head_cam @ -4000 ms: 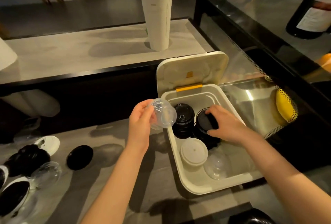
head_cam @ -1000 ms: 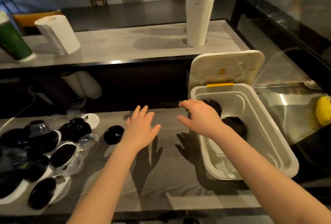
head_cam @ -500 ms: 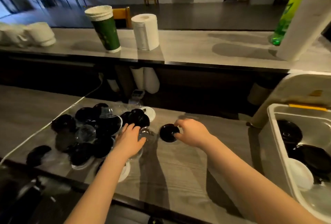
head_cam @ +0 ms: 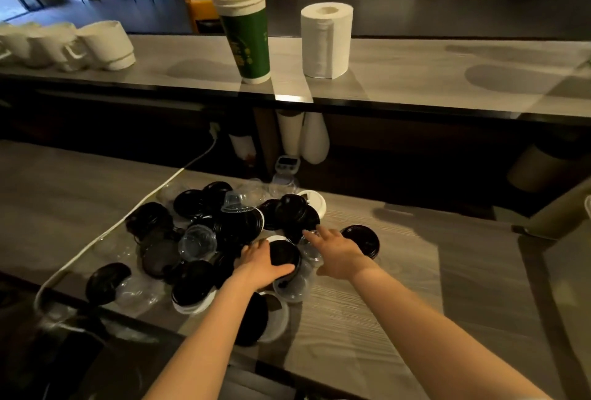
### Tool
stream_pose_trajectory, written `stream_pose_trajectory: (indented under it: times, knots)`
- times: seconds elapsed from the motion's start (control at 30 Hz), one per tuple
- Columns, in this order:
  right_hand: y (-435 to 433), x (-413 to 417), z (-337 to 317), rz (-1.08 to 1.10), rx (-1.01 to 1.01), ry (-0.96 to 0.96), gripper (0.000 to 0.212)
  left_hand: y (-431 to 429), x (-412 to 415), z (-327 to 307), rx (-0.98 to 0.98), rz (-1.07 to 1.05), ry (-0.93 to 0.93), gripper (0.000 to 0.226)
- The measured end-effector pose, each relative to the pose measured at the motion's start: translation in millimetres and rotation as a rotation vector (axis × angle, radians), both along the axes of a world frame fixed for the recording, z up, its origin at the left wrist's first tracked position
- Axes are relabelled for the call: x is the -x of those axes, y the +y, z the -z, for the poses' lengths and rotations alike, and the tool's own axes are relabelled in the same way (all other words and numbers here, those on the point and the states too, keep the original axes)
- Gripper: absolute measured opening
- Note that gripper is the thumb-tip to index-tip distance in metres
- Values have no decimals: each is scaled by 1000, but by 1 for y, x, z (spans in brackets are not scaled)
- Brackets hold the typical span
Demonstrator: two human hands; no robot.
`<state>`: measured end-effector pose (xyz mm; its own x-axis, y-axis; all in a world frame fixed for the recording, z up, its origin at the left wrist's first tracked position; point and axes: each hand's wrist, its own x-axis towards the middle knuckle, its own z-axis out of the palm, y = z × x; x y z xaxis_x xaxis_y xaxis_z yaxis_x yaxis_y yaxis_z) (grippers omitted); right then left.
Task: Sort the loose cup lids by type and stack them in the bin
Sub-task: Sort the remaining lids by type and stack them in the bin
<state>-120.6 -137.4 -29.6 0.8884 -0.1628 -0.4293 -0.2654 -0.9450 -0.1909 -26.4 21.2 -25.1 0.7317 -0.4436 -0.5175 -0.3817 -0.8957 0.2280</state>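
Black lid (head_cam: 284,254) at the near edge of the lid pile (head_cam: 224,227) on the surface (head_cam: 399,271) is clasped in the grip of the left hand (head_cam: 257,268), while the right hand (head_cam: 340,252) lies just beside it, grip spread flat.

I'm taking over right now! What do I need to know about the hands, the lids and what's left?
Left hand: grips a black lid at the pile's near edge.
Right hand: open, fingers stretched over clear lids, holding nothing.
Pile: black, clear and white lids mixed on the counter. A lone lid, black, lies just beyond the right hand.
Bin: only an edge shows at far right, and its inside is hidden.
Done: cannot tell.
Left: sort and stack the whole pile.
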Motion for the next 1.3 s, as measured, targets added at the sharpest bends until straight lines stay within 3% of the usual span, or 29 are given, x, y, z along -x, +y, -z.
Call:
stream_pose_trajectory:
  times: [0.23,0.53,0.77,1.1,1.3]
  knots:
    - [2,-7,12,111,-67,-147,67,-2,-10,4,96,-16,-19,90]
    - [-41,38,-44,363,-302,-480,63,-17,7,-46,511,-112,-109,85]
    - [-84,121,-89,528,-369,-747,64,-90,68,-90,665,13,-129,89]
    - [-146,268,-115,812,-353,-1022,64,-196,184,-112,779,223,9,91]
    - [-187,346,-111,950,-261,-1003,61,-246,241,-109,771,282,55,89]
